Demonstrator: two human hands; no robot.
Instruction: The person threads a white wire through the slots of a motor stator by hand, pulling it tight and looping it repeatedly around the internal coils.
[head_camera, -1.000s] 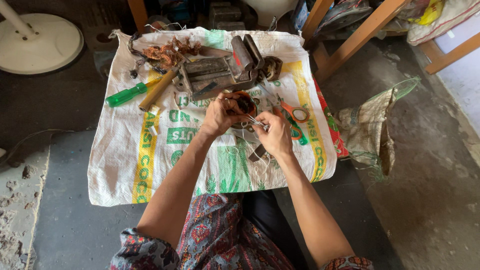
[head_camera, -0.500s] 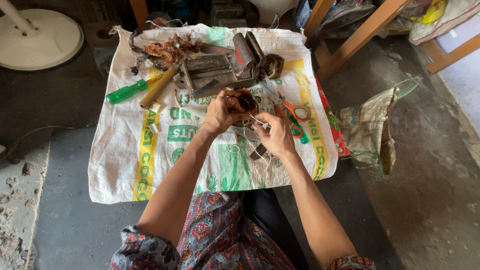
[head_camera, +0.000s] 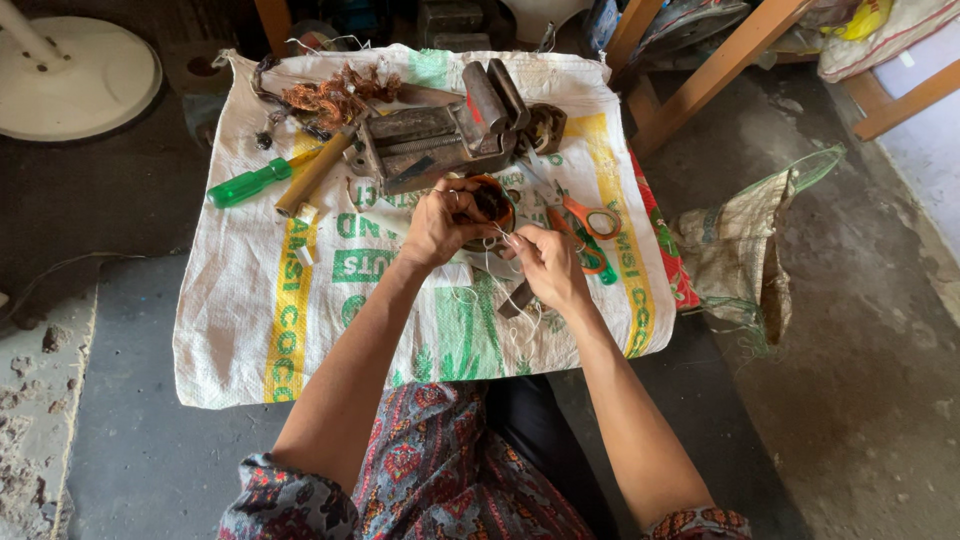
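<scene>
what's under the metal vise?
The metal vise sits on the white woven sack spread over the floor. Orange-handled scissors lie beside it. What lies beneath the sack is covered.

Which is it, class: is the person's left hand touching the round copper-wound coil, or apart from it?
Touching. The head view shows the left hand with fingers wrapped around the coil, no gap visible.

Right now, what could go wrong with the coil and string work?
1. The left hand holds the copper coil close to the metal vise; a slip could knock it.
2. Loose white string trails below the right hand and may tangle.
3. The orange scissors lie just beside that hand.
</scene>
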